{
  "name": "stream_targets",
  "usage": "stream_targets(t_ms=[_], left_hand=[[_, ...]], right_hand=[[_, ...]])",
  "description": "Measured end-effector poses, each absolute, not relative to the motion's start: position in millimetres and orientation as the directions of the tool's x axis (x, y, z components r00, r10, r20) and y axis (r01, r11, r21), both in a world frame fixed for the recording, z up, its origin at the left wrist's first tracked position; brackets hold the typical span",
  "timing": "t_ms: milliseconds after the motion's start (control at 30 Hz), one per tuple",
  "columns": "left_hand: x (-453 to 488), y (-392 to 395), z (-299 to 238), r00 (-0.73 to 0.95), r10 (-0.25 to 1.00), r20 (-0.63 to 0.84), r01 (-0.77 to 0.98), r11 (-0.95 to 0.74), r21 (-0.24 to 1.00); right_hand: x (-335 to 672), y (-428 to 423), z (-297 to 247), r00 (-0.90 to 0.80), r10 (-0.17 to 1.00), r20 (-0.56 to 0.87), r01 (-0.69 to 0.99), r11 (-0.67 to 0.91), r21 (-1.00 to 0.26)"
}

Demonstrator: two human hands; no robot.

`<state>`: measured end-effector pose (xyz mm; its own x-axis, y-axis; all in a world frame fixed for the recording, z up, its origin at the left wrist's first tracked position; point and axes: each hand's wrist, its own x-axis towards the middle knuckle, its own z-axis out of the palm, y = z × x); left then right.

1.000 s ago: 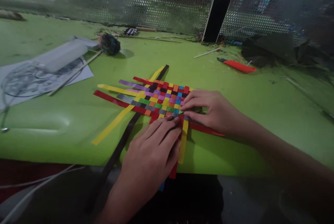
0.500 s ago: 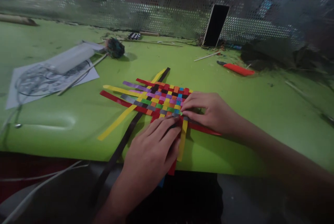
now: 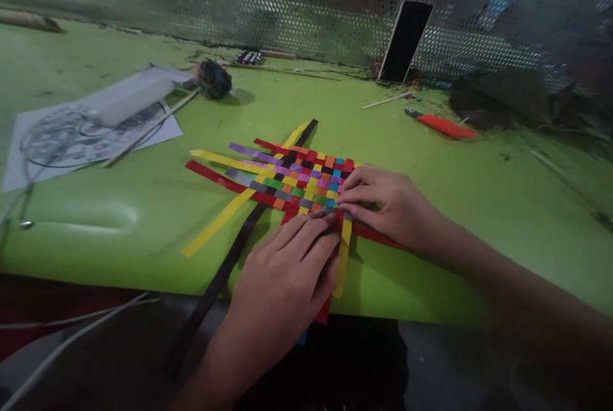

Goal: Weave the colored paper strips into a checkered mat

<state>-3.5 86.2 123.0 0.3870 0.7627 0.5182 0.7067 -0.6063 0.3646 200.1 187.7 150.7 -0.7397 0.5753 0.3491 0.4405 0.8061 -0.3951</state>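
A mat woven of coloured paper strips (image 3: 306, 178) lies on the green table (image 3: 143, 219), with long yellow, red and black strips sticking out to the left and front. My left hand (image 3: 287, 270) lies flat on the mat's near edge, fingers stretched out and pressing the strips down. My right hand (image 3: 387, 203) rests at the mat's right edge, its fingertips pressed together on the ends of the strips there.
A phone (image 3: 406, 41) leans against the mesh wall at the back. A red-handled cutter (image 3: 443, 125) lies right of centre. A printed sheet (image 3: 76, 140) with a white tube and a thin stick lies at the left. White cables hang below the table's front edge.
Both hands stay on the woven mat, almost unmoved. The view has shifted slightly.
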Motion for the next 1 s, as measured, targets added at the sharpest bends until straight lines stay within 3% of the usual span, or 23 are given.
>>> stream_targets(t_ms=[200,667,1000], left_hand=[[-3,87,123,0.381,0.756,0.532,0.697,-0.613,0.373],[-3,86,124,0.373,0.764,0.526,0.702,-0.603,0.378],[-3,86,124,0.381,0.766,0.518,0.71,-0.601,0.367]], right_hand=[[198,184,151,-0.753,0.561,0.345,0.473,0.825,-0.308],[193,180,150,-0.752,0.572,0.327,0.521,0.82,-0.237],[188,175,157,-0.768,0.594,0.239,0.557,0.804,-0.208]])
